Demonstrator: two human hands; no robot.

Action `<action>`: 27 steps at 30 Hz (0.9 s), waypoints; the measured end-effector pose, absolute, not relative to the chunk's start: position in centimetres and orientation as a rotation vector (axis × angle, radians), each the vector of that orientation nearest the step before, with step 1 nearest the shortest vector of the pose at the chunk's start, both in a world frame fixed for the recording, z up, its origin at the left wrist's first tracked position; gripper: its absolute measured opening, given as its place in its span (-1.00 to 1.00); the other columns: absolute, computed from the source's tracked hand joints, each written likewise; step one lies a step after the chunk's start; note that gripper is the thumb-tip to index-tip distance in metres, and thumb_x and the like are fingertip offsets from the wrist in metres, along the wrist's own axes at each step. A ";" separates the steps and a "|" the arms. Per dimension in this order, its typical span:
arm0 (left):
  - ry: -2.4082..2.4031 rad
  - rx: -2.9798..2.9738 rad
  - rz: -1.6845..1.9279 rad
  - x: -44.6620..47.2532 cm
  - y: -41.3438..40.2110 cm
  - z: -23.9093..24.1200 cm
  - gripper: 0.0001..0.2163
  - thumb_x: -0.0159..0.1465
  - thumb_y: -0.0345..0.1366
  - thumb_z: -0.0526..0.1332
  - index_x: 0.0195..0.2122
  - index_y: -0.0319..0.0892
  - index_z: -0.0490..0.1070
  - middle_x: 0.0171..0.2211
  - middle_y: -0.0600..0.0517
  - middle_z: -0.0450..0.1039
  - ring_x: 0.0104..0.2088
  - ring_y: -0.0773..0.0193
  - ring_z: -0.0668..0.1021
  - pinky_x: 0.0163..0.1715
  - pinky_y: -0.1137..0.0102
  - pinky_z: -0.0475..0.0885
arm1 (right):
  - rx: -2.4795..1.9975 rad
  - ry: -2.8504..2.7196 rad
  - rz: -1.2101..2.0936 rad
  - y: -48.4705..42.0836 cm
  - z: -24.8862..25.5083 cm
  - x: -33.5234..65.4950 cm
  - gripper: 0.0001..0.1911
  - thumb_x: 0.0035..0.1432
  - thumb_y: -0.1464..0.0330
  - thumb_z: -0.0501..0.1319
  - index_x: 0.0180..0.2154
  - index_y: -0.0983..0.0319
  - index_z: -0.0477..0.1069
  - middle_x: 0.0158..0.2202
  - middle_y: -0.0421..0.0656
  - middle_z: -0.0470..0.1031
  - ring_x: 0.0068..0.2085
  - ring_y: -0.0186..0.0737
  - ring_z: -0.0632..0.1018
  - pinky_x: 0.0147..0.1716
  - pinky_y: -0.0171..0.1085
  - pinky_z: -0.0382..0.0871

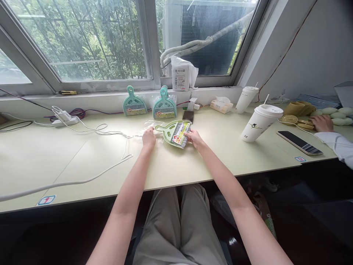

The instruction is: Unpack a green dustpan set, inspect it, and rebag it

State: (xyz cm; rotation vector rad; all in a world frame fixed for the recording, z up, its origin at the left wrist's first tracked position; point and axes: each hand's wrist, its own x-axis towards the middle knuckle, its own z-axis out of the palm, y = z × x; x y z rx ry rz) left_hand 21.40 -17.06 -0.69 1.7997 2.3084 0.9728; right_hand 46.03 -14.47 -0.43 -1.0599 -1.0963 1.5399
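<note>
A pale green mini dustpan and brush set (172,133) with a colourful label lies on the desk in front of me. My right hand (194,138) grips its right edge at the label. My left hand (149,137) holds the clear plastic bag (143,129) by the dustpan's handle end. Two teal dustpan sets (134,103) (164,105) in plastic bags lean upright against the window ledge behind.
White cables and a power strip (64,118) cross the desk's left. A small dark box (188,115), tissue pack (221,105), two lidded paper cups (259,123) (246,99) and a phone (299,142) lie right. Another person's hand (322,123) rests on yellow-green items far right.
</note>
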 end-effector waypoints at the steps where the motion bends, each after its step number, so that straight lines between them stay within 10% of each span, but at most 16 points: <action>1: 2.341 1.777 0.981 21.3 -17.1 -0.5 -0.61 0.17 -0.57 0.01 -0.02 -0.14 0.35 -0.18 -0.19 0.47 -0.07 -0.04 0.49 -0.07 0.17 0.36 | -1.053 -1.102 1.551 -14.5 -0.4 46.0 -0.81 0.06 0.54 0.26 -0.23 0.27 0.42 -0.36 -0.15 0.62 -0.43 -0.25 0.61 -0.36 -0.27 0.55; 27: 2.319 2.058 1.117 22.8 -17.7 0.0 -0.65 0.29 -0.46 -0.01 0.07 -0.24 0.35 -0.06 -0.22 0.46 -0.02 0.00 0.49 -0.12 0.22 0.42 | -1.006 -1.130 1.531 -15.1 0.4 45.6 -0.79 0.08 0.55 0.26 -0.21 0.26 0.41 -0.36 -0.15 0.61 -0.43 -0.25 0.62 -0.28 -0.18 0.59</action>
